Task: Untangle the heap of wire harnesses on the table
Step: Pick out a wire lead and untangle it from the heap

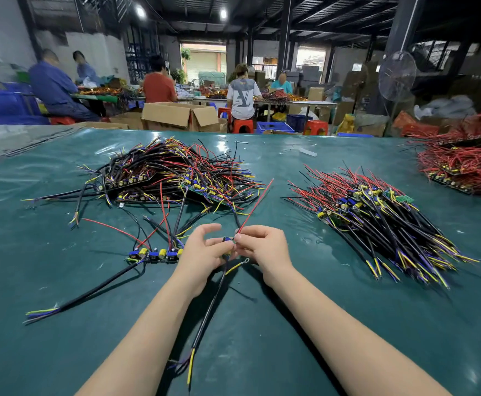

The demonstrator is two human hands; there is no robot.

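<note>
The tangled heap [173, 172], a combed pile [376, 215] right of it and a red pile [468, 164] beyond make three on the glossy green table [62, 352]. Nearer than the heap, left hand [205, 250] and right hand [262, 247] pinch one thin harness [228, 241], fingertips clamped on its small board.

Tabletop [62, 281]: glossy teal-green cover.
Tangled heap [173, 172]: black, red, yellow, blue-violet wires.
Right pile [376, 218]: black and red wires, yellow and violet tips.
Far heap [468, 164]: mostly red.
Board strip [156, 255]: blue and yellow components.
Held harness [206, 312]: black cable, red lead, yellow and violet ends.
</note>
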